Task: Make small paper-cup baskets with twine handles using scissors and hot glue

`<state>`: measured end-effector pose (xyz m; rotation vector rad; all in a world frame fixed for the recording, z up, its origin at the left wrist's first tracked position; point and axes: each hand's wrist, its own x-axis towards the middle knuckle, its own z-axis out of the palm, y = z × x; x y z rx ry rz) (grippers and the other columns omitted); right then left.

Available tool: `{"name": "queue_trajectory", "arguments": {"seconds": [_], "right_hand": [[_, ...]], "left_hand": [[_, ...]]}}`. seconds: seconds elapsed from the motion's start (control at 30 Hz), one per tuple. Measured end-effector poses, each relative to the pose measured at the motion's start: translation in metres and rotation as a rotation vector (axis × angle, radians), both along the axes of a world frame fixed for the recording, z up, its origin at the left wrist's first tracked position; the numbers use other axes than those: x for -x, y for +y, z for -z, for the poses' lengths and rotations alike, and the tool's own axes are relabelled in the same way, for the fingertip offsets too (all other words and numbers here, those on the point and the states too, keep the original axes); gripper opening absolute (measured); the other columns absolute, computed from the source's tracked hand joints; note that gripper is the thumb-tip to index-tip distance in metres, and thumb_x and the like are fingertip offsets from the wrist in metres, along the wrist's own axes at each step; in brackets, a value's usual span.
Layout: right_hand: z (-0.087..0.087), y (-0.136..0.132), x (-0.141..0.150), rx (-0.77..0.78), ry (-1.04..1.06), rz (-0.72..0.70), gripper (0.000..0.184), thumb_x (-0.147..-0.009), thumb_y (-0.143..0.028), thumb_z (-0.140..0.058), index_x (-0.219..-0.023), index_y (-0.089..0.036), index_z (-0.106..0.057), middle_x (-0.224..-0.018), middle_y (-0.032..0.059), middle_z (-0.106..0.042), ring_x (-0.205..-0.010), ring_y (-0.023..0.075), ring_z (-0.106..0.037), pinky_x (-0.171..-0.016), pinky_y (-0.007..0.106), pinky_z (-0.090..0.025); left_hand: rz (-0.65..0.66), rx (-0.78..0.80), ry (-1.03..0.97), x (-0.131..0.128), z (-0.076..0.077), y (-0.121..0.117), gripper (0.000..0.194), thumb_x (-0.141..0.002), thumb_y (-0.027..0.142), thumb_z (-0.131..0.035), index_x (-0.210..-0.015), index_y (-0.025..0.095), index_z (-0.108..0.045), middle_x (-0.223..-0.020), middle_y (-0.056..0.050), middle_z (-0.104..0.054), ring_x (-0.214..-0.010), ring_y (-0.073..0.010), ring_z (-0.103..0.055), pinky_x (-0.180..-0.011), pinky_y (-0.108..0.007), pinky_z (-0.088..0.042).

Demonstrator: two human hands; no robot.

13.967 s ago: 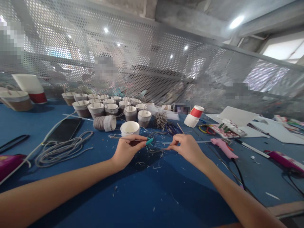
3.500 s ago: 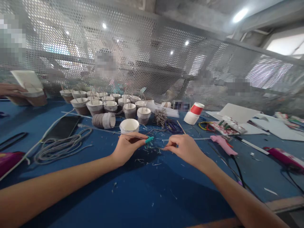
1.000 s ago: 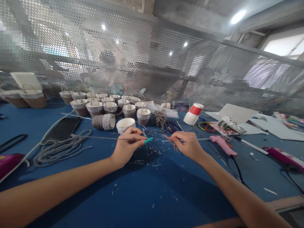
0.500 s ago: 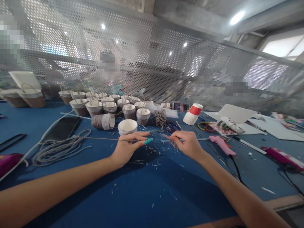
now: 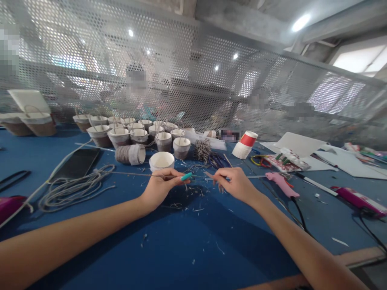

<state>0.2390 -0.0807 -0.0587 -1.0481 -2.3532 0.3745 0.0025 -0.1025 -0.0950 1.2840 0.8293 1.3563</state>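
Note:
My left hand is closed in a pinch on a thin grey-brown cord, which runs left to a loose coil of cord. A teal cover sits at my left thumb's tip, and short cord ends show beside it. My right hand is closed, a short way to the right. From its fingers a thin pointed thing sticks out toward the left hand; its kind is unclear. Just behind my left hand stands a white-lined cup. A cord-wrapped cup lies on its side next to it.
Rows of small handled buckets stand at the back left. A pile of cut cords, stacked paper cups and a pink glue gun are farther right. A dark phone lies left. Scraps litter the blue table.
My left fingers have closed together around the cord and the hand has shifted slightly left. My right hand has moved a little left, with the pointed thing showing more clearly.

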Motion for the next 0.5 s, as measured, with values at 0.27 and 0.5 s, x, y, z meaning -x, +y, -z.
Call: {"name": "queue_trajectory", "arguments": {"seconds": [0.27,0.5], "right_hand": [[-0.001,0.032,-0.029,-0.161,0.183,0.503,0.034,-0.086,-0.045,-0.043,-0.079,-0.017,-0.059,-0.074,0.0059,-0.066,-0.069,0.0176,-0.062,-0.065,0.028,-0.045],[0.011,0.058,-0.056,-0.036,-0.205,0.863,0.021,-0.075,-0.026,-0.053,-0.089,-0.011,-0.057,-0.089,0.0144,-0.063,-0.084,0.0242,-0.060,-0.073,0.031,-0.044]], "left_hand": [[0.028,0.012,0.005,0.000,0.001,0.003,0.022,-0.059,0.034,-0.076,-0.062,0.016,-0.065,-0.067,-0.004,-0.071,-0.070,-0.0214,-0.070,-0.067,-0.032,-0.059],[0.076,0.012,0.046,0.002,0.004,0.004,0.018,-0.065,0.030,-0.073,-0.067,0.016,-0.063,-0.070,-0.003,-0.072,-0.070,-0.0189,-0.069,-0.067,-0.029,-0.057]]}}
